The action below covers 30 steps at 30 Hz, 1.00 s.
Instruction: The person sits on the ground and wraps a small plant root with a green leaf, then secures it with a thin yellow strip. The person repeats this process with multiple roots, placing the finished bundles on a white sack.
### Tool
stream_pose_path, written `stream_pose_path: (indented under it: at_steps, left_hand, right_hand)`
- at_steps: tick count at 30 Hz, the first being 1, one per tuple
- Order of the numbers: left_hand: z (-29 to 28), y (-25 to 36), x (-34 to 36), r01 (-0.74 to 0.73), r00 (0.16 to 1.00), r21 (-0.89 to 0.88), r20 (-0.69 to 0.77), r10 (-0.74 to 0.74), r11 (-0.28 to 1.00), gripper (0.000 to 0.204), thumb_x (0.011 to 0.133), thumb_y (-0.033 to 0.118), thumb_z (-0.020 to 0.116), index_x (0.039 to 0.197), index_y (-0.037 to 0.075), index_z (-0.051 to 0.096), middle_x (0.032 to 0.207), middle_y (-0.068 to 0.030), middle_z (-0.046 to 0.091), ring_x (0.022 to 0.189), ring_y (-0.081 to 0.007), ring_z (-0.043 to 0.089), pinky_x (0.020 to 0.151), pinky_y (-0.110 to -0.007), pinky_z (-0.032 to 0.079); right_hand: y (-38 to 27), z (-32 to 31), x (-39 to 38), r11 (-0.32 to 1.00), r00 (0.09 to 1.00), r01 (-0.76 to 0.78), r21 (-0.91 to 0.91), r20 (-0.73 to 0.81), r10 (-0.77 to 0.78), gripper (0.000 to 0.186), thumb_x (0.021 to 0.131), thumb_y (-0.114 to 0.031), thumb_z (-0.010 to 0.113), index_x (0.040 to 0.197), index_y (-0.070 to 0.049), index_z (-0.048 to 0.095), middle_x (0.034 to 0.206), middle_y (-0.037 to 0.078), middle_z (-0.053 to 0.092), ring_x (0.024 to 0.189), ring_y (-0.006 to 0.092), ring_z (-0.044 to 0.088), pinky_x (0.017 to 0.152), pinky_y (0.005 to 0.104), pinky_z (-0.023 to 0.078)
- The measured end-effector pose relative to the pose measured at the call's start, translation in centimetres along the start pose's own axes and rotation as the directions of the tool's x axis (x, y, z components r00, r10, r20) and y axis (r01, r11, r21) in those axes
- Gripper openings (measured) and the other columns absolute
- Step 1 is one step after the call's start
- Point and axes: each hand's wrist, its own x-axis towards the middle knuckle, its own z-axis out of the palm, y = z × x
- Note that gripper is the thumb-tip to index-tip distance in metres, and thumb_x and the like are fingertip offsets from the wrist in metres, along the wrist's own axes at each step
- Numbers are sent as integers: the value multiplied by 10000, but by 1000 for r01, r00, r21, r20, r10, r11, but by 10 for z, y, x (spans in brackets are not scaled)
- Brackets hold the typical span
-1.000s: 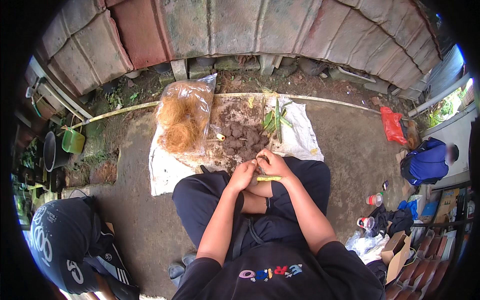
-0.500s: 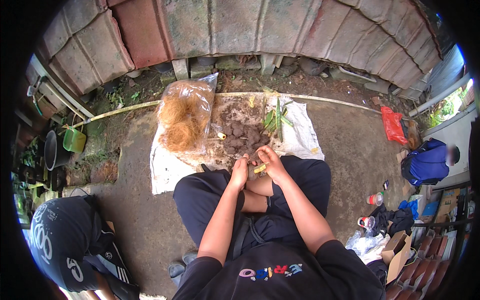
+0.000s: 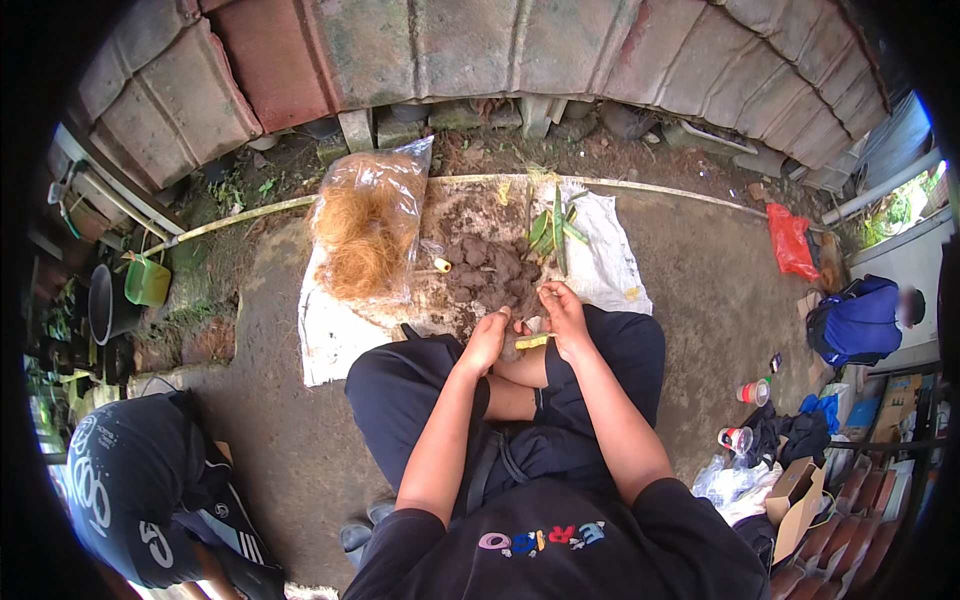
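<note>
My left hand (image 3: 487,340) is closed, fingers curled in front of my crossed legs; what they pinch, if anything, is too small to make out. Level with it, my right hand (image 3: 568,318) has its fingertips pressed together, also round something I cannot make out. A short yellow strip-like piece (image 3: 533,341) lies against the right palm, pointing toward the left hand. Just beyond both hands sits a heap of dark, lumpy soil (image 3: 490,272) on a white sack sheet (image 3: 330,345). Long green leaves (image 3: 558,235) rest to the heap's right, and a small cream-coloured roll (image 3: 442,265) to its left.
A clear plastic bag of brown fibre (image 3: 365,230) lies on the sheet's left. One person crouches at lower left (image 3: 140,490), another in blue sits at right (image 3: 865,320). Cups (image 3: 735,440), bags and an opened cardboard box (image 3: 795,505) crowd the lower right.
My hands have moved slightly apart, the right one shifting rightward and a little nearer me. The yellow piece has turned from slanted to nearly level.
</note>
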Motion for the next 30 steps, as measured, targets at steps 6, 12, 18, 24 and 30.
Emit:
stream_pose_path:
  at_steps: [6, 12, 18, 24, 30]
  left_hand:
    - [-21, -24, 16, 48, 989, -94, -138, -61, 994, 415, 1026, 356, 352, 889, 40, 583, 839, -99, 658, 700, -186, 620, 645, -306, 508]
    - [-28, -23, 29, 51, 941, -243, -312, -128, 969, 414, 1021, 399, 374, 1065, 32, 562, 850, -126, 665, 736, -207, 643, 677, -326, 521]
    - [-19, -30, 41, 98, 925, -82, -361, -121, 992, 422, 1028, 386, 403, 1069, 25, 618, 888, -87, 627, 796, -162, 597, 718, -295, 477]
    - [-13, -25, 47, 160, 931, -86, -318, -179, 983, 417, 1031, 378, 416, 1082, 18, 621, 838, -71, 637, 725, -149, 609, 659, -261, 475]
    - [-7, -18, 52, 227, 942, -70, -239, -237, 971, 505, 1039, 427, 399, 1076, -24, 624, 889, -88, 663, 782, -153, 630, 703, -270, 486]
  right_hand:
    - [0, -21, 14, 978, 976, 19, 208, -214, 27, 117, 989, -217, 570, 1034, -112, 551, 807, -45, 514, 525, 43, 397, 468, 198, 326]
    - [21, -50, 38, 955, 903, 128, 266, -430, -2, 178, 1007, -280, 538, 1091, -126, 511, 679, -16, 438, 529, 72, 426, 494, 220, 377]
    - [36, -25, 47, 993, 967, 82, -80, -235, -99, 221, 994, -281, 565, 1095, -89, 525, 877, 47, 646, 677, 97, 604, 577, 237, 433]
    - [47, -17, 53, 966, 997, 61, -253, -28, -70, 131, 1013, -190, 524, 1076, -77, 508, 912, -1, 563, 881, 117, 648, 675, 229, 437]
    - [57, -14, 62, 992, 992, 86, -91, 101, -77, 349, 1007, -250, 534, 1297, -68, 469, 1227, 140, 614, 1139, 221, 607, 926, 298, 460]
